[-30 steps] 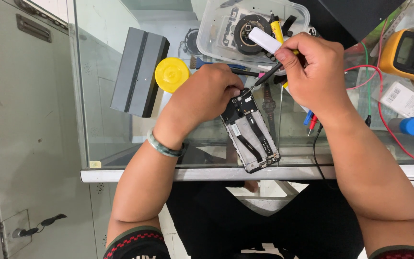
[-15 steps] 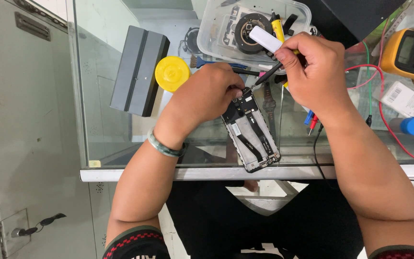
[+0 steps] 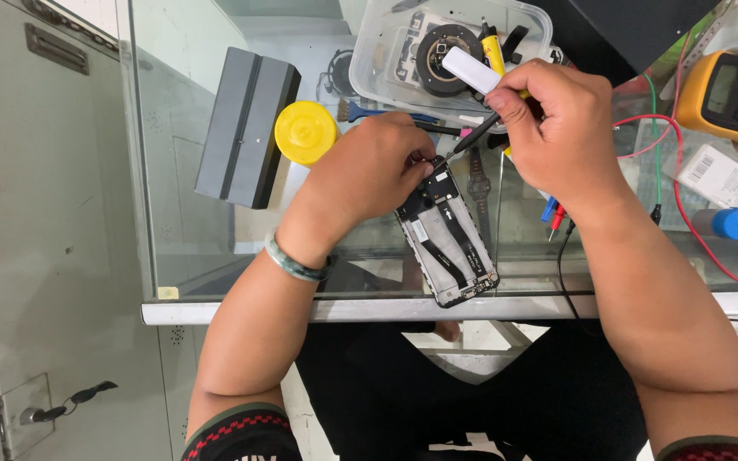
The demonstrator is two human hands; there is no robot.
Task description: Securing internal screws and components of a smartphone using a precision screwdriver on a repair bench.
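An opened phone (image 3: 452,243) with its back cover off lies on the glass counter (image 3: 215,256), circuitry and ribbon cables showing. My left hand (image 3: 369,171) rests on the phone's upper end and pinches it there. My right hand (image 3: 557,128) grips a thin black tool (image 3: 470,141) whose tip touches the phone's top edge, close to my left fingers. A small white flat piece (image 3: 470,70) sticks out above my right fingers.
A clear plastic tub (image 3: 437,47) of parts stands behind the hands. A yellow round lid (image 3: 305,132) and a dark grey box (image 3: 245,124) lie to the left. A yellow multimeter (image 3: 732,98) with red and green leads, a blue-capped bottle (image 3: 728,224) sit right.
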